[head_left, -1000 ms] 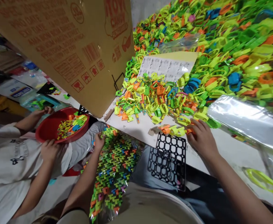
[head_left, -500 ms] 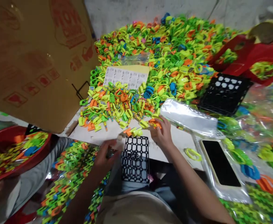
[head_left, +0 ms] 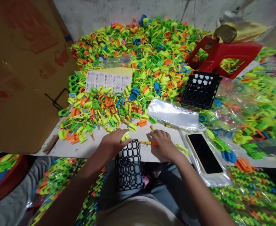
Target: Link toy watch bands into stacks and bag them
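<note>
A black grid tray [head_left: 129, 166] rests tilted on my lap against the table edge. My left hand [head_left: 113, 142] is at the tray's upper left corner, its fingers closed on a yellow-green toy piece [head_left: 125, 136]. To the right, my right hand [head_left: 162, 142] lies palm down on the white board [head_left: 97, 135], with its fingers over an orange piece [head_left: 154, 143] that has a yellow stick beside it. Its grip is partly hidden. Many bright toy watches [head_left: 107, 108] lie in a heap just beyond both hands.
A cardboard box [head_left: 22, 94] stands at the left. A sticker sheet [head_left: 108, 80] lies on the pile. Toward the right are a clear bag [head_left: 173, 114], a phone [head_left: 205, 153], another black tray [head_left: 200, 89] and a red stool [head_left: 225, 56].
The view has turned right. My left hand has moved up to the tray's top corner and now holds a yellow-green piece. My right hand has come down nearer the tray from the pile's edge.
</note>
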The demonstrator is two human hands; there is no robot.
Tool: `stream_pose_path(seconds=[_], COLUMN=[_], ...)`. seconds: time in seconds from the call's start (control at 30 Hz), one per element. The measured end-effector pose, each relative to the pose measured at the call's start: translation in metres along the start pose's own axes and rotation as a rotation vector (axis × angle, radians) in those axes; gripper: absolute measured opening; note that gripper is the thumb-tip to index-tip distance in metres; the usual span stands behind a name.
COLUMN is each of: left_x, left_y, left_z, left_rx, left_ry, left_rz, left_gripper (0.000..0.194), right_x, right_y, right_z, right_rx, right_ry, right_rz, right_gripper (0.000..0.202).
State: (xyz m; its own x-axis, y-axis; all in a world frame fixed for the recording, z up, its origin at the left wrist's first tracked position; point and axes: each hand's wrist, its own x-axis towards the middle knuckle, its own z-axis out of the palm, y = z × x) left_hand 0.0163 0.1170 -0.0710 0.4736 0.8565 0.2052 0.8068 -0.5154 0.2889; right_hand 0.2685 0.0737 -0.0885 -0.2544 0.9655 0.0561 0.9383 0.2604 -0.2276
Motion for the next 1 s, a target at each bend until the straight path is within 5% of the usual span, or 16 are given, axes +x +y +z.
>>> stream_pose_path(seconds=[0.13,0.33,0.57,0.7,0.8,1.0], left_x=[-0.002,-0.002,-0.003,-0.002,0.000,0.004], left_y=[-0.004,-0.005,-0.001,-0.003,-0.006,-0.009], left_z=[0.001,0.001,-0.004,-0.003,-0.001,-0.006], left_rx=[-0.017,-0.013,-0.063,-0.074,-0.066,-0.108], left_ry=[0.042,0.014,-0.040,-0.042,-0.026,-0.109], left_rz=[0.054,0.040,-0.002,0.017,0.037,0.010], left_gripper=[0.042,0.046,0.046,0.041,0.042,0.041], right_x=[-0.008,-0.006,-0.023,-0.039,-0.032,0.015], right_y=[-0.021,-0.067,-0.057,-0.042,-0.036,-0.043], right_z=[-0.013,0.011,0.029,0.035,0.038,0.050], right_rx=[-0.059,-0.024,0.035,0.387,0.812,1.611], right_ry=[0.063,-0.148,-0.091,0.060,0.160,0.036], right_rz=[-0.006,0.306,0.248,0.260,0.323,0.370], right_gripper=[0.055,0.039,0.017,0.010,0.024,0.043])
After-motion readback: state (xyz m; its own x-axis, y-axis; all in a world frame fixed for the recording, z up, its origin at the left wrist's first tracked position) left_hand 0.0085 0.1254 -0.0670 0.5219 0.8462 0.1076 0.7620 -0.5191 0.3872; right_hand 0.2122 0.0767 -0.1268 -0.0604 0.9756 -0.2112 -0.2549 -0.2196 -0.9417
